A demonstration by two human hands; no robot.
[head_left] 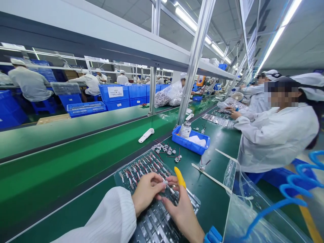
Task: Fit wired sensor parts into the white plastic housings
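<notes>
My left hand (pixel 148 190) is closed in a pinch over the tray, a small white part (pixel 165 182) at its fingertips. Close against it is my right hand (pixel 183 207), its index finger raised in a yellow finger cot (pixel 179 177). The other right fingers curl toward the same part; what they grip is partly hidden. Beneath both hands lies a clear plastic tray (pixel 118 179), its far half filled with rows of small parts with red and black wires (pixel 138 170). Beyond it, several loose whitish wired pieces (pixel 165 148) lie on the bench.
A blue bin (pixel 192 145) holds a metal-topped bottle (pixel 185 130) and white cloth. A white housing (pixel 146 135) lies on the green conveyor (pixel 106 143). A metal post (pixel 193 64) rises ahead. A co-worker (pixel 275 135) sits right; a blue coiled hose (pixel 283 189) hangs nearby.
</notes>
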